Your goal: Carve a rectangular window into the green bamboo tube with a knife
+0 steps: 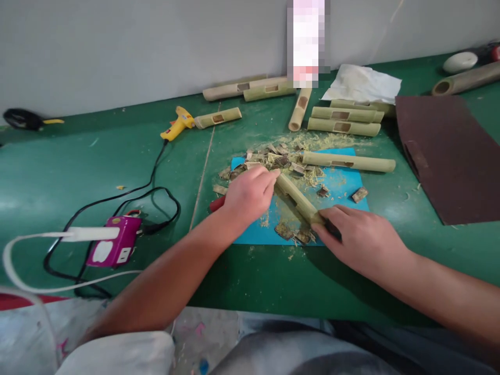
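Observation:
A pale green bamboo tube (297,195) with a cut-out slot slants over a blue sheet (250,234). Its near end is gripped by my right hand (357,234), with fingers wrapped round it. My left hand (250,194) is closed at the tube's far end, thumb and fingers pressed together there. Beside the left wrist, a red handle (217,203) pokes out, partly hidden. Bamboo chips (273,156) and shavings lie heaped beyond my hands, with more pieces (295,234) under the tube. Another slotted bamboo tube (363,161) rests across the sheet's far edge.
Several slotted tubes (344,127) lie at the back, near white paper (361,83). A yellow glue gun (179,124) stands by one tube, its cord running to a purple power adapter (115,242). Dark brown sandpaper-like sheet (449,156) lies right, beside a thicker tube (469,78).

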Demonstrator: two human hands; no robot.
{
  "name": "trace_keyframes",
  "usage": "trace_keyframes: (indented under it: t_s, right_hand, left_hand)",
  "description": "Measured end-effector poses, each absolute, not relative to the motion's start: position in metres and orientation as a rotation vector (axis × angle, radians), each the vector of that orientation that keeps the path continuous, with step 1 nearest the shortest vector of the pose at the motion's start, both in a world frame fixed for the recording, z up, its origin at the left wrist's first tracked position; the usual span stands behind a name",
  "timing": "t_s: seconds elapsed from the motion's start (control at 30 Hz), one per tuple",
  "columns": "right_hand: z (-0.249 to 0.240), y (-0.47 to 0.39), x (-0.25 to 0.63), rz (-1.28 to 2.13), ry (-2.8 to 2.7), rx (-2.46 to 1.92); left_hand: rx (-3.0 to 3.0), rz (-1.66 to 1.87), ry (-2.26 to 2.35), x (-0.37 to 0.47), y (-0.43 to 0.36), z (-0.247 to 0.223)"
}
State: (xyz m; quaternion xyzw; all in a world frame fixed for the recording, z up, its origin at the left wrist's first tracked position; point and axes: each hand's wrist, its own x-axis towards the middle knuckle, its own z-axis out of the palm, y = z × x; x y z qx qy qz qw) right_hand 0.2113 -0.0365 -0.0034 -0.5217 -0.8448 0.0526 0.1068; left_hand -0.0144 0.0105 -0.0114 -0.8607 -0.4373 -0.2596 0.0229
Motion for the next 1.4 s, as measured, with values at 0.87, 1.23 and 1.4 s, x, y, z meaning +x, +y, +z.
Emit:
trace_keyframes:
  t_s: [0.87,1.23,1.4]
  right_hand:
    - [-0.001,-0.036,0.211,0.165,-2.509,-1.560]
    - [-0.001,-0.036,0.210,0.148,-2.493,-1.530]
    - [-0.002,-0.036,0.211,0.146,-2.501,-1.523]
  left_hand:
    - [-2.727,-0.816,-1.317,-0.016,0.012,-0.015]
    - [-2.734,-0.761,-1.285,-0.012,0.007,-0.010]
    - [-2.886,-0.719,-1.096,-0.011,0.002,-0.012]
